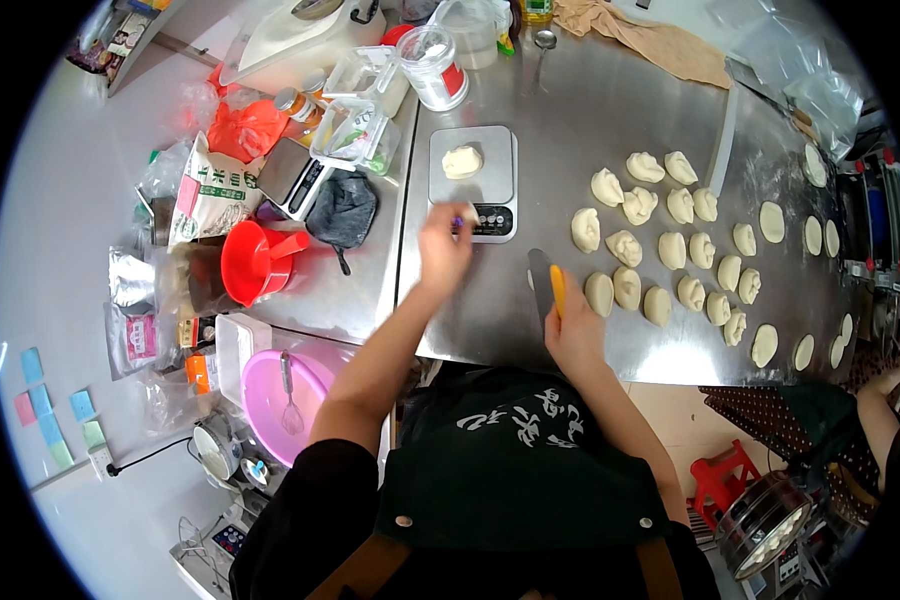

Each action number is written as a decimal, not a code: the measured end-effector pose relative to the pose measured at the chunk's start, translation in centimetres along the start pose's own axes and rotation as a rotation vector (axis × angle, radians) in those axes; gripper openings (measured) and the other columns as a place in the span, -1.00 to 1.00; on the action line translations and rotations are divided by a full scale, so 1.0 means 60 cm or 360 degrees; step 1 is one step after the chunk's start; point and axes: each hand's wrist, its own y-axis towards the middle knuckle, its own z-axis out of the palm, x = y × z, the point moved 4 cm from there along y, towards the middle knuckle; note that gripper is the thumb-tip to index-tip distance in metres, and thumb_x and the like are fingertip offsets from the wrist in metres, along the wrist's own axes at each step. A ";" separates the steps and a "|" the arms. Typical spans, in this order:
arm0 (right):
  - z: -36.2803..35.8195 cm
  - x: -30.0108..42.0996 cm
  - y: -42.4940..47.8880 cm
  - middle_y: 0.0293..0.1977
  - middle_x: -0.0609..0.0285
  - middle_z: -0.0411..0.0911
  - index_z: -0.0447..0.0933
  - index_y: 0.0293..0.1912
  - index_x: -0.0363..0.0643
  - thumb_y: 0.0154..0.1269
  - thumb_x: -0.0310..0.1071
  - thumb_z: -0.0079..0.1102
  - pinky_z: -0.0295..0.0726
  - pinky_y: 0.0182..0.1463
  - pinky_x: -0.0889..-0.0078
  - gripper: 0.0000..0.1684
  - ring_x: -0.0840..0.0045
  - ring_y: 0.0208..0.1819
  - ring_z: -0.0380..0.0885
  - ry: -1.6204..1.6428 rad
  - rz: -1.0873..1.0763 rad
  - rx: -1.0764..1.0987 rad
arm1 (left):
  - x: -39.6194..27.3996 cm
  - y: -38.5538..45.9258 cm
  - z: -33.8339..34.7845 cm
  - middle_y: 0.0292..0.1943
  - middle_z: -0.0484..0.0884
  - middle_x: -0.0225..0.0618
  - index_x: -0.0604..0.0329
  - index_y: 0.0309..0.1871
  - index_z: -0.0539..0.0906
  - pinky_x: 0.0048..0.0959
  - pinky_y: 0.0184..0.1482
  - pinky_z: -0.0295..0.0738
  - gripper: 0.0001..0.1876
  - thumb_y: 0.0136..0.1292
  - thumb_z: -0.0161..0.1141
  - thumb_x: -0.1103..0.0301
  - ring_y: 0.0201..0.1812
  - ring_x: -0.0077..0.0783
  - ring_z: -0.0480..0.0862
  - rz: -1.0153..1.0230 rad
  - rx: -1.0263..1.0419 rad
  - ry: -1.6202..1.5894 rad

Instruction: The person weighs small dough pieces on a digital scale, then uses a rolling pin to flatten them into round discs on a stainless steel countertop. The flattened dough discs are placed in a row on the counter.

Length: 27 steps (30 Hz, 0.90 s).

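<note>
My left hand [445, 251] is over the front left edge of a digital kitchen scale [495, 191], with a small pale piece of dough [471, 215] pinched at its fingertips. On the scale's metal plate lies a lump of dough [462, 162]. My right hand [576, 334] grips the yellow handle [557, 289] of a dough scraper, its dark metal blade [540, 276] just above or on the steel worktop. A sliver of dough [530, 280] shows at the blade's left edge, the rest hidden. Right beside that hand sits a dough portion [599, 293], among rows of others [627, 289].
Flattened dough rounds [765, 346] lie farther right on the steel worktop [495, 322]. Left stand a red plastic scoop [251, 262], a second scale [292, 180], a dark cloth [343, 210] and a pink basin [270, 390] with a whisk. Another person's arm [877, 420] is at the far right.
</note>
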 end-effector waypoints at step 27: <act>-0.092 -0.005 -0.082 -0.34 -0.16 0.60 0.27 0.26 -0.40 0.14 -0.56 0.17 0.61 -0.45 0.18 -0.33 0.10 -0.53 0.60 0.0009 0.0018 -0.0038 | 0.040 0.137 -0.065 -0.23 0.66 -0.15 0.23 -0.25 0.71 -0.27 -0.15 0.57 -0.89 0.15 0.27 0.50 -0.23 -0.11 0.66 0.0233 -0.0236 0.0269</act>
